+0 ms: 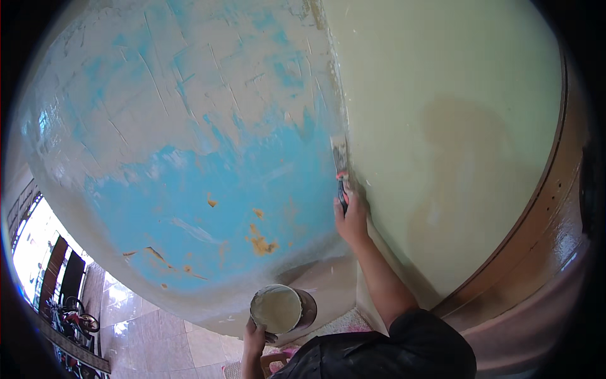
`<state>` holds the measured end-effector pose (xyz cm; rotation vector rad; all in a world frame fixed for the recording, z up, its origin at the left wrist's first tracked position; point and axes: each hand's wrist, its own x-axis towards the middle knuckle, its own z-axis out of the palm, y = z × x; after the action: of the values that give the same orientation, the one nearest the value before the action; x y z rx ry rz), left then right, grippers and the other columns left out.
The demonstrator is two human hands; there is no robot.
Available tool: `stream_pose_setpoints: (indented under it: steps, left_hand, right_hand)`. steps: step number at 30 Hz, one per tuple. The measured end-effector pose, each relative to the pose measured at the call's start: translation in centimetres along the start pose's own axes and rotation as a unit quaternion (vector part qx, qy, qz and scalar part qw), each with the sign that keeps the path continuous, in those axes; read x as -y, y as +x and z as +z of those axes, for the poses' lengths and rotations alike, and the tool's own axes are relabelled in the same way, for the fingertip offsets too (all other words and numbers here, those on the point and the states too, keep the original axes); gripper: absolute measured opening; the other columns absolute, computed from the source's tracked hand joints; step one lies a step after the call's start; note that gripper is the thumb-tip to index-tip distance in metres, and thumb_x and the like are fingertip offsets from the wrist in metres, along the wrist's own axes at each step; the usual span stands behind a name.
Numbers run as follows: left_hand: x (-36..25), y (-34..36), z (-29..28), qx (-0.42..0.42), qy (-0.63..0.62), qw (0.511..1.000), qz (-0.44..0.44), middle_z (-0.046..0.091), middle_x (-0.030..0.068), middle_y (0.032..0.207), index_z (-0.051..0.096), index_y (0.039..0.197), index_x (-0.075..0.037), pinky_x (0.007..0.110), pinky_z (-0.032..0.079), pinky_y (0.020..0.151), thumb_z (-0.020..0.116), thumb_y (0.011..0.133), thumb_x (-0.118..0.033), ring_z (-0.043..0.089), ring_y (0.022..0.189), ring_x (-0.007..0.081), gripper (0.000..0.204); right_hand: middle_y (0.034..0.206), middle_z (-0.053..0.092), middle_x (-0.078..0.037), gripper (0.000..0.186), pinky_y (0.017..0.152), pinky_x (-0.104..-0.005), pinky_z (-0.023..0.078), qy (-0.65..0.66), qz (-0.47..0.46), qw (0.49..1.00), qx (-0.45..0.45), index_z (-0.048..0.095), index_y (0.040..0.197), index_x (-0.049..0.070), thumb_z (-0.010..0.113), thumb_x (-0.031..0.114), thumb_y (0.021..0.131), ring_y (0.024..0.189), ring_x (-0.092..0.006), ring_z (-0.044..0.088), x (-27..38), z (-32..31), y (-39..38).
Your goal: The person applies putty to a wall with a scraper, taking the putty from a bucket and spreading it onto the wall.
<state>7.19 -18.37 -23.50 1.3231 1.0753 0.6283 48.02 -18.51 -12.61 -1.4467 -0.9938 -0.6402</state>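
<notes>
Here: right hand (351, 219) grips one putty knife (341, 165); left hand (254, 339) grips one tub (282, 309).

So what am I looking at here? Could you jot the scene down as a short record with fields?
Right hand: grips a putty knife, blade up against the wall corner
Left hand: holds a round tub of pale putty from below
Blue wall: left of the corner, partly skimmed with pale filler, a few orange-brown chipped spots
Cream wall: right of the corner, smooth
Floor: glossy tiles
</notes>
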Motion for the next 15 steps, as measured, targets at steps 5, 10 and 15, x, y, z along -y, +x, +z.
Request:
stream_pose_setpoints:
  steps: [5,10,15]
  left_hand:
    - [0.2,0.1,-0.6,0.002,0.020,1.000,0.008,0.067,0.0168,0.086,0.045,0.137,0.000,0.032,0.055,0.044,0.046,0.094,-0.004,0.068,0.053,0.0236,0.043]
    - [-1.0,0.2,0.5,0.011,0.042,0.999,0.016,0.067,0.0165,0.083,0.045,0.137,0.001,0.032,0.055,0.045,0.047,0.095,-0.005,0.068,0.053,0.0233,0.042]
    - [-0.4,0.3,0.0,0.017,0.046,0.998,0.024,0.068,0.0159,0.083,0.047,0.135,0.002,0.033,0.056,0.047,0.048,0.094,-0.005,0.069,0.056,0.0234,0.042]
  right_hand:
    - [0.111,0.063,-0.024,0.043,0.085,-0.0460,0.053,0.063,-0.084,0.991,-0.080,0.054,0.132,-0.001,0.065,0.014,0.094,0.099,-0.0423,0.064,3.2,-0.1,5.4]
    - [0.115,0.062,-0.025,0.048,0.094,-0.0460,0.049,0.131,-0.163,0.964,-0.167,0.048,0.138,0.001,0.062,0.013,0.094,0.109,-0.0418,0.061,12.0,-2.3,21.6]
    - [0.126,0.061,-0.026,0.053,0.099,-0.0452,0.049,0.003,-0.092,0.991,-0.094,0.038,0.147,0.003,0.054,0.022,0.101,0.114,-0.0373,0.063,20.1,-6.2,32.4]
